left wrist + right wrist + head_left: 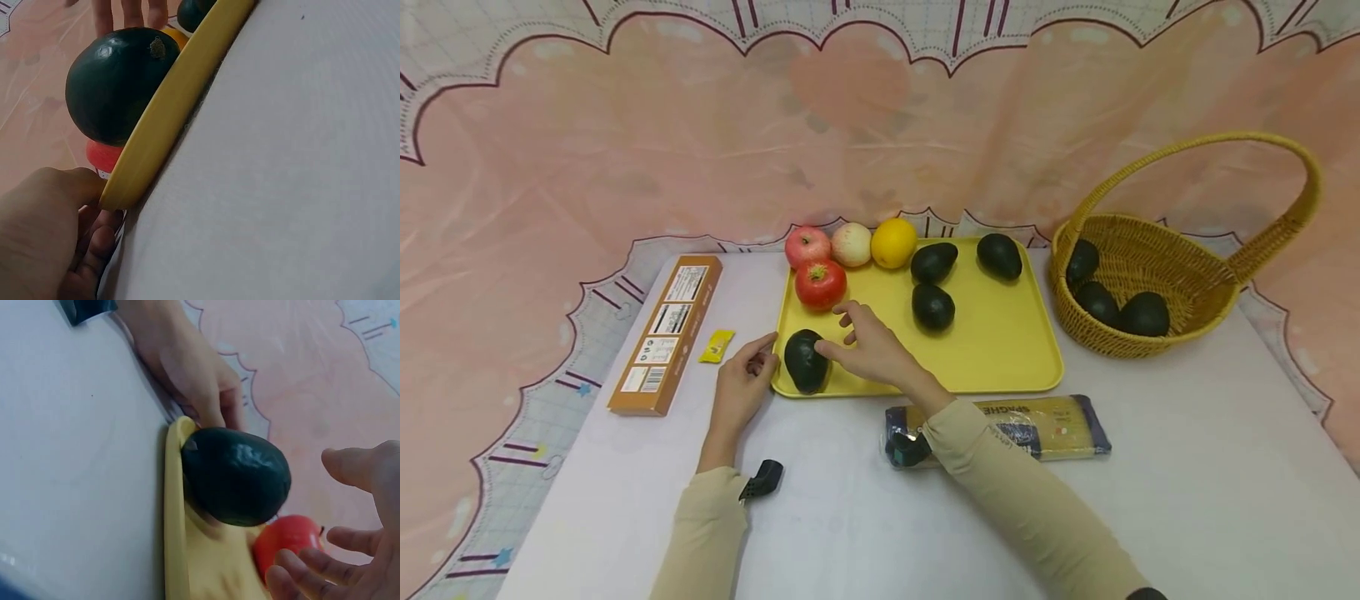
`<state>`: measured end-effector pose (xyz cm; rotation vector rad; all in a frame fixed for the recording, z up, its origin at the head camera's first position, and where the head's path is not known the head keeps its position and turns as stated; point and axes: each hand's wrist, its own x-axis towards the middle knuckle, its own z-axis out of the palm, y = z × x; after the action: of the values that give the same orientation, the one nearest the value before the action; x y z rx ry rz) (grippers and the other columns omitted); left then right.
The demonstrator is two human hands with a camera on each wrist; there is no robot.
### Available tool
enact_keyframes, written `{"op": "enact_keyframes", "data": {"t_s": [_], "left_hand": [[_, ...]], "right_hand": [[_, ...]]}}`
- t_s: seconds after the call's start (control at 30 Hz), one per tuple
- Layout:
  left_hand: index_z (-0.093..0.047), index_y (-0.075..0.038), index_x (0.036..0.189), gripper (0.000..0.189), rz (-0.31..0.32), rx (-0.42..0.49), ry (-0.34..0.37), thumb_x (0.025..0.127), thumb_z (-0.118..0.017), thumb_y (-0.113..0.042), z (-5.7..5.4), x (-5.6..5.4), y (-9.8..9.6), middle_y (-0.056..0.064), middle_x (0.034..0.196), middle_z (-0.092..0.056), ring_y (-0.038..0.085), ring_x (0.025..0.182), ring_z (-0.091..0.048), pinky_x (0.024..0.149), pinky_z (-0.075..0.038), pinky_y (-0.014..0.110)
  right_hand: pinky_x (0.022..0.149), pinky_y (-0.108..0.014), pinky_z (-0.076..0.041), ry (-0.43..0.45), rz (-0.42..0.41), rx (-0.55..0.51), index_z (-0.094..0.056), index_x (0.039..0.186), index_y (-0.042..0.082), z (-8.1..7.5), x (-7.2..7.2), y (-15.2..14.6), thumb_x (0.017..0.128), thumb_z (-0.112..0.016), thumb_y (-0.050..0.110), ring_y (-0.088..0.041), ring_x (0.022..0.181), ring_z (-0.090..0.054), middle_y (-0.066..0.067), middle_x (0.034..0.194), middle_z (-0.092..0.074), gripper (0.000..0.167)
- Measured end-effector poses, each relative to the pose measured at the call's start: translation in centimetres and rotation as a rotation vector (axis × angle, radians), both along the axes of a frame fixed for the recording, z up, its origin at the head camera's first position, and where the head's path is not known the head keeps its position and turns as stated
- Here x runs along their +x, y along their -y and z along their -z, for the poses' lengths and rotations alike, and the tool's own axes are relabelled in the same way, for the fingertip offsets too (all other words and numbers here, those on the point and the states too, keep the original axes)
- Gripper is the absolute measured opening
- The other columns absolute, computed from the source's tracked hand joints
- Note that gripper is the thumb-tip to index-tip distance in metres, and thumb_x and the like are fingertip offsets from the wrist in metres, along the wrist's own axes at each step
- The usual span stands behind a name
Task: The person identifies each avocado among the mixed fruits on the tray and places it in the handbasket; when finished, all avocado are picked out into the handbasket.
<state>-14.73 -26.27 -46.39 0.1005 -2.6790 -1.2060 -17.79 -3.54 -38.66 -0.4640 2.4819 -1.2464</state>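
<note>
At the near left corner of the yellow tray, my left hand pinches the rim, thumb above and fingers curled below the edge in the left wrist view. A dark green avocado lies in that corner, just right of this hand. Over the tray, my right hand is spread beside the avocado, its thumb overlapping the fruit in the head view. The right wrist view shows a gap between the right hand's fingers and the avocado. Behind it sits a red tomato.
Along the tray's back are apples, an orange and more avocados. A wicker basket with avocados stands right. A spaghetti pack lies in front, under the right forearm. Left are a long box and a small yellow packet.
</note>
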Motion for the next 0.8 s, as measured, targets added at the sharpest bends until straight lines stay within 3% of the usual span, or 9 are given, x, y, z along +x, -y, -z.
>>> {"op": "enact_keyframes", "data": {"t_s": [0.37, 0.57, 0.8], "left_hand": [[-0.061, -0.014, 0.126, 0.036, 0.007, -0.01, -0.042, 0.091, -0.06, -0.012, -0.2, 0.2, 0.1, 0.011, 0.09, -0.066, 0.014, 0.073, -0.051, 0.061, -0.039, 0.014], [-0.061, -0.014, 0.127, 0.035, 0.013, -0.022, -0.043, 0.091, -0.059, -0.014, -0.2, 0.0, 0.2, 0.011, 0.091, -0.066, 0.015, 0.075, -0.052, 0.063, -0.039, 0.015], [-0.06, -0.013, 0.127, 0.036, 0.02, -0.02, -0.039, 0.091, -0.059, -0.013, -0.2, 0.2, 0.2, 0.01, 0.092, -0.066, 0.015, 0.075, -0.052, 0.062, -0.039, 0.014]], "right_hand": [[0.104, -0.049, -0.038, 0.014, -0.068, 0.177, -0.029, 0.144, 0.018, 1.1, -0.6, 3.0, 0.075, -0.064, 0.065, -0.027, 0.122, -0.049, -0.011, 0.137, -0.044, 0.091], [0.103, -0.043, -0.04, 0.024, -0.087, 0.218, -0.035, 0.141, 0.015, 1.8, -0.9, 3.9, 0.073, -0.066, 0.065, -0.023, 0.118, -0.05, -0.007, 0.135, -0.048, 0.089], [0.103, -0.038, -0.042, 0.053, -0.106, 0.193, -0.036, 0.14, 0.014, 1.8, -1.0, 4.1, 0.075, -0.071, 0.054, -0.021, 0.118, -0.049, -0.006, 0.135, -0.049, 0.084]]}}
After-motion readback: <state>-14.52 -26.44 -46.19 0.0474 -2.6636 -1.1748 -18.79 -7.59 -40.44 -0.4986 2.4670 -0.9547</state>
